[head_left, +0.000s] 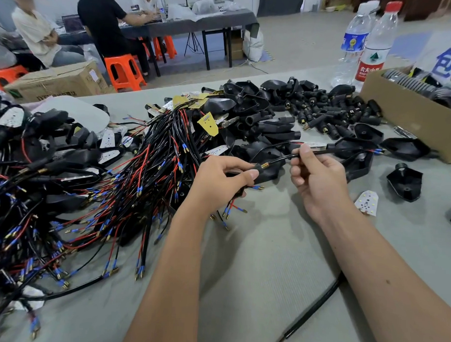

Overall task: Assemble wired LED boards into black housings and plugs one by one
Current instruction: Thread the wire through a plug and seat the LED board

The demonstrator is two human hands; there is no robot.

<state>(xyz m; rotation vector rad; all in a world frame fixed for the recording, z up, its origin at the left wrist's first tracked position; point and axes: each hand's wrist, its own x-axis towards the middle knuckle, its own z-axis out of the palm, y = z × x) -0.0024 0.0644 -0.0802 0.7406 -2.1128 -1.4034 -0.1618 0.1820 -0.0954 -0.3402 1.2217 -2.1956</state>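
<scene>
Head view shows my left hand [222, 182] curled round a black plug [256, 169] with a brass collar, while my right hand [316, 174] pinches the black cable [284, 159] just beyond that collar. The cable runs far-right into a black housing [349, 146] lying on the grey table [254, 262]; a white LED board [367, 203] lies loose to the right of my right wrist. To do this well, I judge I should hold the plug steady and feed the cable straight through its mouth, keeping the pinch close to the collar so the wire doesn't buckle. Whether the wire ends are already seated inside the plug is hidden by my fingers, so I can't be sure. To the left sprawls a tangle of red and black leads [115, 192]; far off sit loose plugs [333, 113], a cardboard box [412, 119] and two water bottles [372, 45]. Beyond, people sit at a dark table [189, 25] beside orange stools [124, 70].
</scene>
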